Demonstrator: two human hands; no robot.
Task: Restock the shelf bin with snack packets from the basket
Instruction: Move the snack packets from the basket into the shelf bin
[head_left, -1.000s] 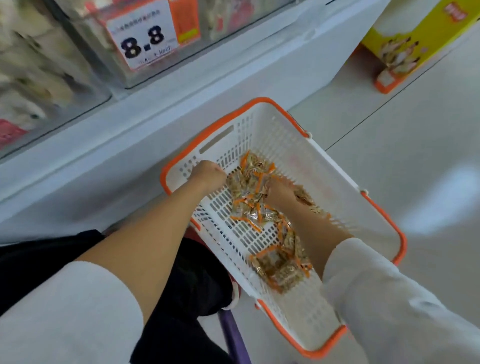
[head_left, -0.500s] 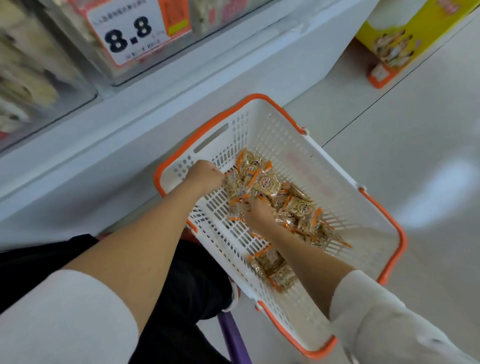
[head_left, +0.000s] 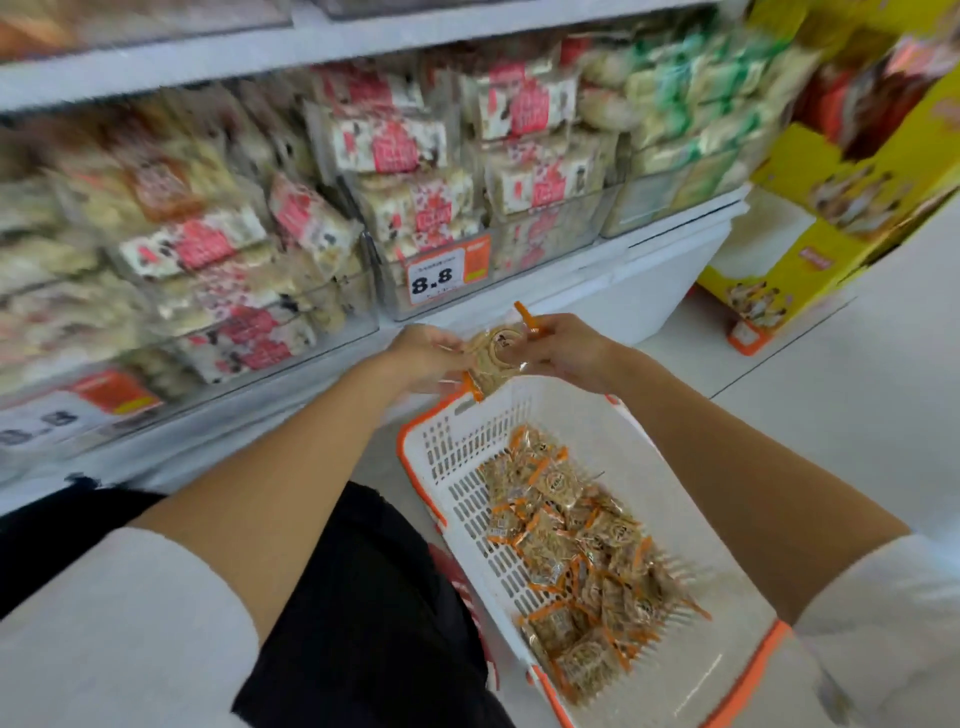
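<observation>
Above the far rim of one white, orange-edged basket (head_left: 675, 499), a person's two hands meet on what looks like a single clear snack packet (head_left: 493, 358) with orange ends. The left hand (head_left: 423, 356) pinches its left side with curled fingers and the right hand (head_left: 566, 353) grips its right side. Blur hides whether a second packet lies behind it. The packet is held just in front of a clear shelf bin (head_left: 545, 244), which carries one price tag (head_left: 436, 280) reading 8.8 and is stacked with red-and-white packs. Below, a heap of matching packets (head_left: 576, 545), too overlapped to count, lies on the basket's floor. One yellow display carton (head_left: 810, 244) stands at right.
</observation>
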